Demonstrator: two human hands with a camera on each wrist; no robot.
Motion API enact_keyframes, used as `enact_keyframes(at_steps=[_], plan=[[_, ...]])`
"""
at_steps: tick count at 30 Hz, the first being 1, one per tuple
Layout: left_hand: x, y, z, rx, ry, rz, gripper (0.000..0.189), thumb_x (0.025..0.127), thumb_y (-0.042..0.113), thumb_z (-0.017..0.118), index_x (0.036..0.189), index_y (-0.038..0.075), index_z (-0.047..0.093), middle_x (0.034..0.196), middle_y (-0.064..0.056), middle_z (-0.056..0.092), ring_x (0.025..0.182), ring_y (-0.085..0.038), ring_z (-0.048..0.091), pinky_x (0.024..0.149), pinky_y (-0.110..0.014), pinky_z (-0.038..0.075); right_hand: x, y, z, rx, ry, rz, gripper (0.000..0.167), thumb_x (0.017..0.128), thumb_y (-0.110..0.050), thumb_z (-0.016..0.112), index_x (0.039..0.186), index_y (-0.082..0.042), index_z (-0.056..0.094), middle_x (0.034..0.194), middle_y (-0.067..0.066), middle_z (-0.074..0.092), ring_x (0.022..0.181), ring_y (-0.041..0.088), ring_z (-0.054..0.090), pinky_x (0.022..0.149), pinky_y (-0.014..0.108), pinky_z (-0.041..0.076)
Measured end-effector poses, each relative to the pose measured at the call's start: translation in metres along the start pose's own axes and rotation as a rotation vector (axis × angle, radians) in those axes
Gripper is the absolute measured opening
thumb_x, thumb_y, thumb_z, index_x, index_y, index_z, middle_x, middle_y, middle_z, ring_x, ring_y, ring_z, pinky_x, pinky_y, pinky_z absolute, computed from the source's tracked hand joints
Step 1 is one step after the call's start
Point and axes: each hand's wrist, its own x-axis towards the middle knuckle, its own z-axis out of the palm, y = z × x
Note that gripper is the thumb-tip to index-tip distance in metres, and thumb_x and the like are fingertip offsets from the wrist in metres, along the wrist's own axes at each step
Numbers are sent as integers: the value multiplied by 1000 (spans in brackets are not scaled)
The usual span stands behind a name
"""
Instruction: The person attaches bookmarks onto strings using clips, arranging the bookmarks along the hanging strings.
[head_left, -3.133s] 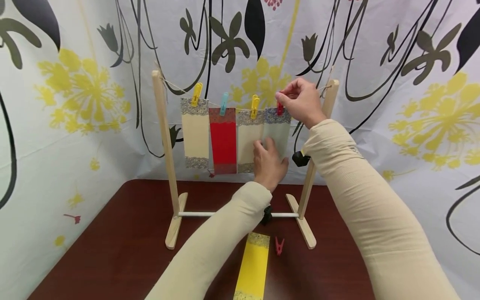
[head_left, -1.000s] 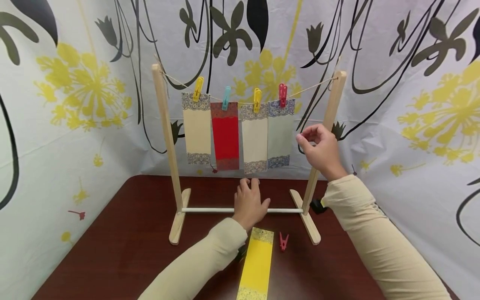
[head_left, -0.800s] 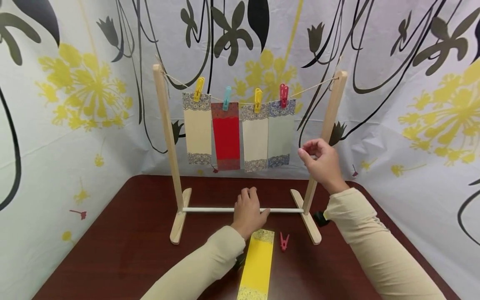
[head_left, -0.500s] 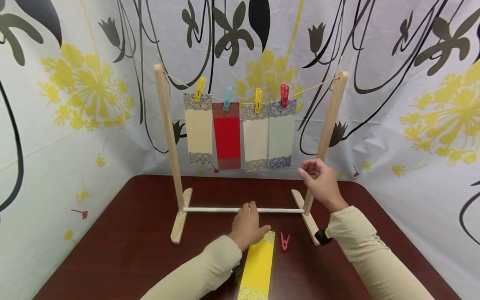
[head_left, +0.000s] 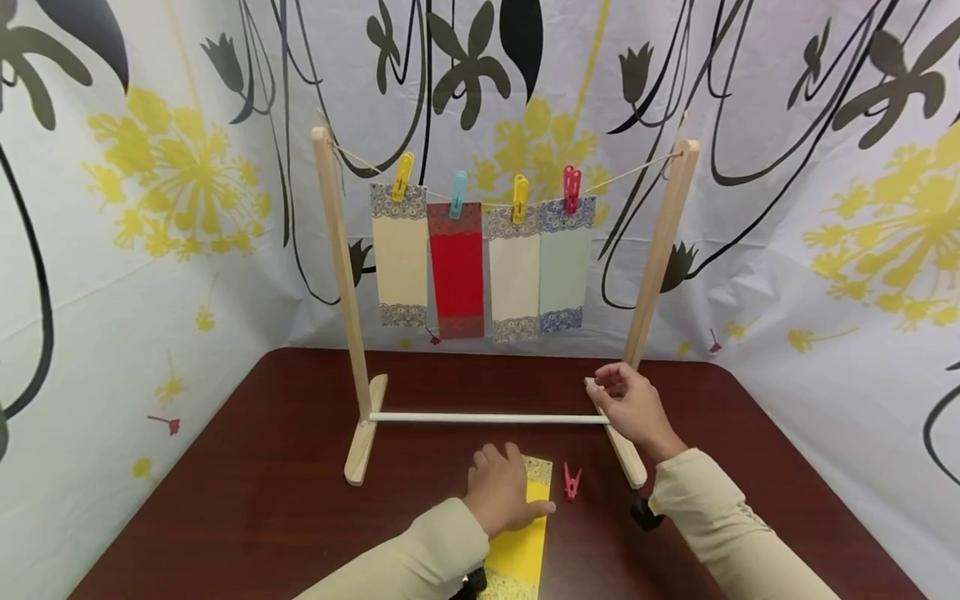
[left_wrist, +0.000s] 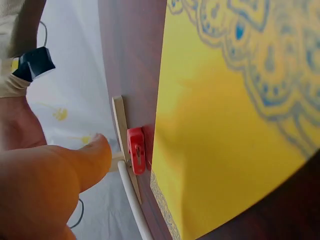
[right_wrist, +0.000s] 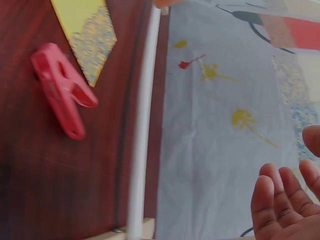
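My left hand (head_left: 501, 490) hovers over the yellow card (head_left: 521, 550), its fingers loosely bent and the thumb out to the right; it covers part of the card. In the left wrist view the card's yellow face (left_wrist: 210, 125) shows below the thumb. A red clothespin (head_left: 572, 482) lies just right of the card's far end, seen closer in the right wrist view as a pinkish-red clothespin (right_wrist: 61, 87). My right hand (head_left: 630, 408) is in the air in front of the stand's right foot, fingers relaxed and holding nothing.
A wooden stand (head_left: 341, 275) with a white crossbar (head_left: 487, 418) carries a string. From it hang several patterned cards, such as the red card (head_left: 457, 275), clipped by clothespins like the blue clothespin (head_left: 458, 193). A patterned curtain (head_left: 750, 208) borders the dark table (head_left: 247, 500).
Earlier, my right hand was at the red clothespin on the string, the left on the rightmost cards. Both have come away and down, the left to the yellow card, the right beside the stand's foot.
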Motion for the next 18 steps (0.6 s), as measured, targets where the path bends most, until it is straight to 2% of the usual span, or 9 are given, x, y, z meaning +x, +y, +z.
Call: enact_keyframes(at_steps=[7,13,18], plan=[[-13,4,5,61,22,22,108,67,67,75,139,-7,43,110,-28,51,97,-36,50,86,-47,46,-13,12,13,-16,-92,59,29,94,-19,65,115,-2,54,111,17,61,97,34,62,72,41,52],[-17,7,12,70,-6,-12,112,62,70,77,136,-7,43,105,-28,53,93,-38,51,84,-48,47,-25,17,23,-27,-158,121,30,91,-18,68,113,-3,53,111,18,61,96,33,63,73,41,52],[-17,11,15,84,-17,-30,112,59,66,82,135,-6,43,104,-28,51,95,-39,51,82,-49,47,-32,24,30,-70,-192,124,31,90,-19,70,111,-3,55,106,14,62,91,26,63,78,44,51]])
